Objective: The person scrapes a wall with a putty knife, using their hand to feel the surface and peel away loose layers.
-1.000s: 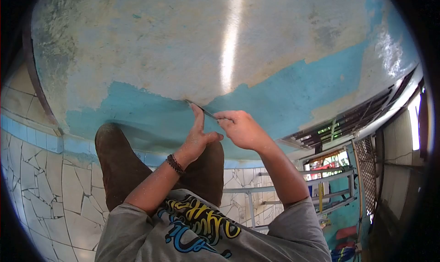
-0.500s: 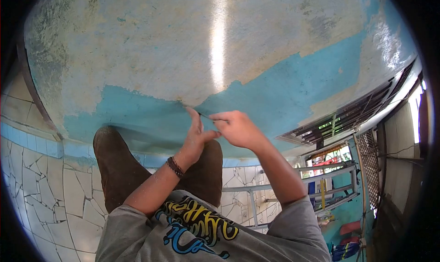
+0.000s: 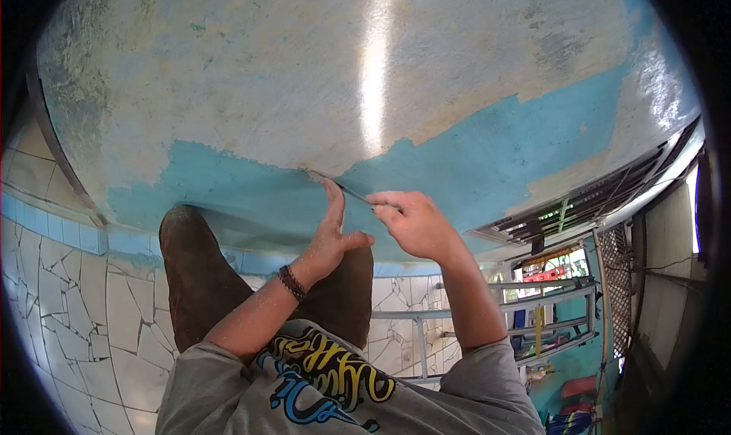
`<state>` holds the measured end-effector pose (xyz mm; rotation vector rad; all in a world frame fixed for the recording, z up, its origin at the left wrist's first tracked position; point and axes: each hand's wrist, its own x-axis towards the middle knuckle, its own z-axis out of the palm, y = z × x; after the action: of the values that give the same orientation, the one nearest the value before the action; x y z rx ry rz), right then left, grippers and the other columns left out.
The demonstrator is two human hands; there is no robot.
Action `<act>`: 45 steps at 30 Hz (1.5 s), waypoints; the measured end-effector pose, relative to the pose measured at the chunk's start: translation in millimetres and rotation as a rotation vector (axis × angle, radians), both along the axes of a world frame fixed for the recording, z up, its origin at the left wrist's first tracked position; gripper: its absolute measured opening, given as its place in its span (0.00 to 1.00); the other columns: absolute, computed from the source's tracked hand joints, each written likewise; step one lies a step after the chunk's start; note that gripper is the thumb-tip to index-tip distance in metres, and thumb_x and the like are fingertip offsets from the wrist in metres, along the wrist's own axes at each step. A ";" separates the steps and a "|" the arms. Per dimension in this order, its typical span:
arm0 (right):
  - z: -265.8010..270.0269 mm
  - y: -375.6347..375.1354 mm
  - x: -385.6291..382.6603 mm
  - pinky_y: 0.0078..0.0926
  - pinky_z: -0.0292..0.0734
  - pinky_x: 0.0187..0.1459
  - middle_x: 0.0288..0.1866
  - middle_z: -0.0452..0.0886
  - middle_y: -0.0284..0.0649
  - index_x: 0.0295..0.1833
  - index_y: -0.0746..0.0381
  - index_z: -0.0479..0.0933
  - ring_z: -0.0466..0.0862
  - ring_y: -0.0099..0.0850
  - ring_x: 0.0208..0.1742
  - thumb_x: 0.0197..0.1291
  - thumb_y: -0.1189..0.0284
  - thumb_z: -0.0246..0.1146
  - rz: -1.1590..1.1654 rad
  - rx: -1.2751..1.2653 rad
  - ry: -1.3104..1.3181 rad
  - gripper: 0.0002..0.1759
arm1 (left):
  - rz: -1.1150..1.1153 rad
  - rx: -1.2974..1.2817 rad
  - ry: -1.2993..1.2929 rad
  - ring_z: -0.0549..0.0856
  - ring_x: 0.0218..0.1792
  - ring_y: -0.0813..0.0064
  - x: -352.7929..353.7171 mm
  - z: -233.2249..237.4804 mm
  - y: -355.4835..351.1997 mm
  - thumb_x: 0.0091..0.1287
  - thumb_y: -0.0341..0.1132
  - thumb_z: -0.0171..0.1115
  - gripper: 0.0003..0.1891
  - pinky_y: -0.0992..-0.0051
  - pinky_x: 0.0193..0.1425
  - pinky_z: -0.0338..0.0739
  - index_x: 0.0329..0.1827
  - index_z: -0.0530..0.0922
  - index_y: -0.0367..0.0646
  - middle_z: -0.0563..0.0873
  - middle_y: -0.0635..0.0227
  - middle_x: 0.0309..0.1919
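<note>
A wall [image 3: 251, 100] fills the upper view, bare grey-white above and blue paint [image 3: 487, 146] below, with a ragged edge between them. My right hand [image 3: 415, 222] is closed round the handle end of a thin scraper [image 3: 356, 192], whose narrow blade slants up and left to the paint edge. My left hand [image 3: 331, 237] has its fingers stretched out and thumb apart, fingertips at the blade's far end beside the wall. Whether they press on the blade cannot be made out. A dark bracelet [image 3: 290, 281] circles the left wrist.
My knees [image 3: 190, 252] are close to the wall's foot. Behind my right arm stands a metal ladder [image 3: 472, 310]. A slatted window opening [image 3: 563, 210] is at the right, and cracked-pattern tiles [image 3: 84, 321] cover the floor at the left.
My right hand has shifted slightly right and down, and more of the scraper's blade shows. The left hand stays near the paint edge, its thumb now apart from the right hand.
</note>
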<state>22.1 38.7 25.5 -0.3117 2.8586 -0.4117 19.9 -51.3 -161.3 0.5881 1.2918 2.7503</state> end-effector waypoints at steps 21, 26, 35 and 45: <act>-2.0 -9.5 -5.9 0.37 0.77 0.55 0.47 0.84 0.58 0.55 0.69 0.81 0.84 0.50 0.50 0.63 0.69 0.54 0.109 0.033 0.020 0.21 | 0.016 0.023 0.054 0.40 0.81 0.62 -1.1 -4.9 -5.0 0.54 0.33 0.71 0.67 0.70 0.81 0.39 0.74 0.16 0.30 0.35 0.45 0.80; 4.2 -14.1 -5.2 0.35 0.78 0.51 0.45 0.85 0.57 0.55 0.70 0.80 0.86 0.45 0.45 0.64 0.68 0.56 0.077 0.058 0.002 0.21 | 0.015 0.038 0.079 0.41 0.80 0.60 0.9 4.2 -4.2 0.54 0.32 0.71 0.66 0.68 0.82 0.41 0.74 0.17 0.29 0.35 0.43 0.80; 2.8 -17.8 -5.3 0.32 0.78 0.50 0.43 0.86 0.57 0.56 0.71 0.80 0.86 0.39 0.43 0.64 0.68 0.55 0.138 -0.002 0.002 0.21 | 0.090 0.012 0.073 0.33 0.81 0.60 -0.3 2.3 -7.0 0.52 0.30 0.73 0.68 0.67 0.82 0.38 0.74 0.17 0.28 0.27 0.42 0.79; 15.0 -30.2 -17.5 0.33 0.79 0.43 0.38 0.86 0.52 0.57 0.69 0.80 0.83 0.35 0.34 0.63 0.67 0.56 0.060 0.113 -0.050 0.22 | 0.069 0.090 0.062 0.30 0.80 0.61 -3.3 7.2 -8.5 0.55 0.32 0.72 0.66 0.67 0.82 0.37 0.74 0.18 0.29 0.26 0.43 0.79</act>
<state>4.7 8.5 40.5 -0.3591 2.8018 -0.2415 16.6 -59.8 -154.1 0.6528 1.2286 2.8813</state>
